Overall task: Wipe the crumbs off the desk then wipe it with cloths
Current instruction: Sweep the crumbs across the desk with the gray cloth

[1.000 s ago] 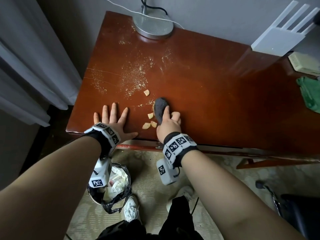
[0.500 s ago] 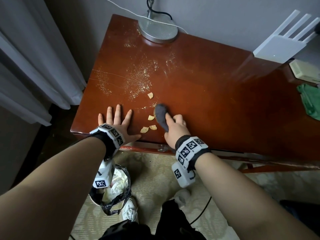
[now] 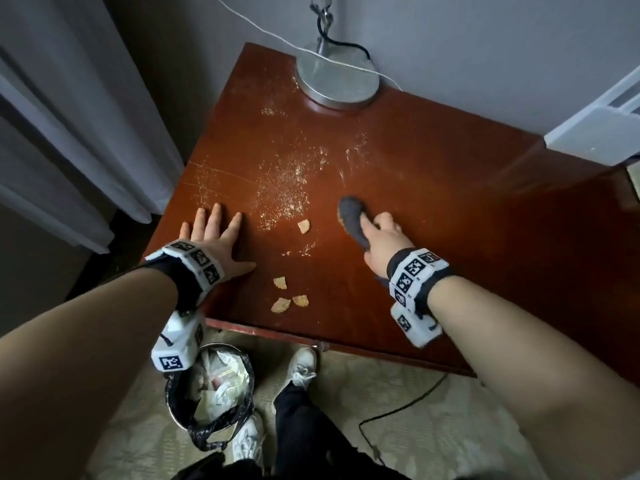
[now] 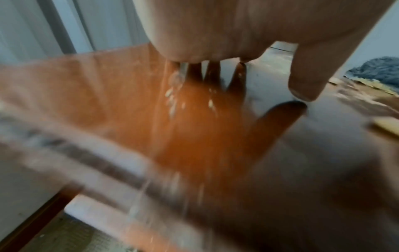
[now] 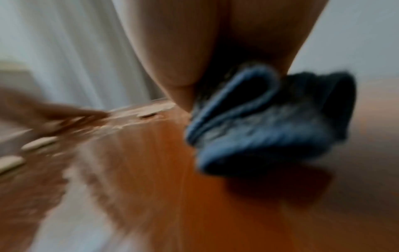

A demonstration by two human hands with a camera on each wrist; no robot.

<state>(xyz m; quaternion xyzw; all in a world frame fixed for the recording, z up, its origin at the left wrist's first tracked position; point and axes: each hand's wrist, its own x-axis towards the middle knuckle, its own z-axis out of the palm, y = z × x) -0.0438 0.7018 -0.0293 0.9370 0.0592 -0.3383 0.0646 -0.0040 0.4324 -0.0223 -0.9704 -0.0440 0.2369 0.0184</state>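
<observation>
My right hand [image 3: 377, 233] grips a bunched dark grey cloth [image 3: 351, 216] [image 5: 270, 122] and holds it on the red-brown desk [image 3: 433, 209], right of the crumbs. Fine crumbs [image 3: 287, 195] are strewn over the desk's left half. Larger crumb pieces [image 3: 285, 301] lie near the front edge and one more piece [image 3: 304, 226] sits further in. My left hand [image 3: 213, 233] lies flat on the desk with fingers spread, left of the crumbs. The left wrist view shows that hand [image 4: 248, 34] above its reflection, blurred.
A round metal lamp base [image 3: 337, 79] with a white cable stands at the desk's back edge. A white device [image 3: 595, 129] sits at the right. Below the front edge on the floor is a waste bin [image 3: 211, 396] with a black liner. Grey curtains [image 3: 69, 116] hang left.
My right hand has carried the cloth away from the front-edge crumb pieces, further in and to the right. The left hand stays flat on the desk. The camera has moved closer.
</observation>
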